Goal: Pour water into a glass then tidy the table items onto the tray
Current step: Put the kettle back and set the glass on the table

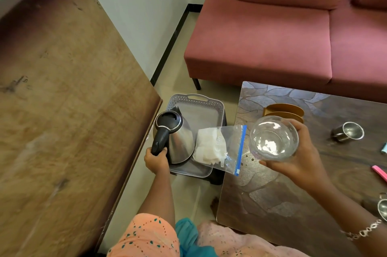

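A steel kettle (179,139) with a black lid and handle stands in the grey perforated tray (201,103), which rests on a low dark stool between two tables. My left hand (156,160) grips the kettle's handle. My right hand (293,162) holds a clear glass (273,138) above the patterned table's left part; I cannot tell how much water is in it. A zip bag (222,148) with white contents lies half in the tray, half over the table edge.
On the patterned table (272,194) sit a gold oval container (282,111), a steel cup (347,132), another steel cup (382,207) at the right edge and a pink object (380,172). A wooden table (62,89) fills the left; a pink sofa (293,37) stands behind.
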{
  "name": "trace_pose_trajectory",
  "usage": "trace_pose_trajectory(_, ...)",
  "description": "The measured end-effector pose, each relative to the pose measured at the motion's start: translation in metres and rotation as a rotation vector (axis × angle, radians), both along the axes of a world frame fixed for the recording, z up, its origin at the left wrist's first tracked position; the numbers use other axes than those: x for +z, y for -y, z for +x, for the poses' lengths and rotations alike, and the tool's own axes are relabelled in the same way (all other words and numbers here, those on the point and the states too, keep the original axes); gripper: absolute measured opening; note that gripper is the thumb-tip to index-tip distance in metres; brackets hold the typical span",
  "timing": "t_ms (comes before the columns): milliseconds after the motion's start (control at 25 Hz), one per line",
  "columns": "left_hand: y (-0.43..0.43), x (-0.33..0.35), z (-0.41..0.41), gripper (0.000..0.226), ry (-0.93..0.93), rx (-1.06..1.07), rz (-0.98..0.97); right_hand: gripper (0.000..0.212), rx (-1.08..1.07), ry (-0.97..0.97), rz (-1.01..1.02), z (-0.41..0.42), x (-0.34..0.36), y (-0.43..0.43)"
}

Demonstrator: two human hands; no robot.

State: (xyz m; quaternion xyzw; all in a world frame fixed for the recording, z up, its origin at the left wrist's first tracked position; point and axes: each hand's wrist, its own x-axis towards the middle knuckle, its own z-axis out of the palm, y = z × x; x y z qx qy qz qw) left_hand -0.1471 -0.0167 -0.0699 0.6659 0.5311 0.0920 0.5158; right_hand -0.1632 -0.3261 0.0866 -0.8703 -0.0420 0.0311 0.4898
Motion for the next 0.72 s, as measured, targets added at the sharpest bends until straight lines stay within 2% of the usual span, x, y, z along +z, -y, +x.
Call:
trace_pose_trajectory(160,0.003,-0.007,-0.004,0.030,0.049,0.002,-0.048,0.094,-0.003,0.009,0.000,0.002,-0.002,0.003)
trace_pose_trajectory(280,0.002,-0.012,-0.004,0.038,0.027,0.006,-0.062,0.093,0.001,0.011,0.005,0.001,-0.004,0.007)
trace_pose_trajectory(720,-0.002,-0.009,-0.012,0.045,-0.061,-0.091,-0.112,0.096,0.003,0.019,-0.009,0.000,-0.014,0.015)
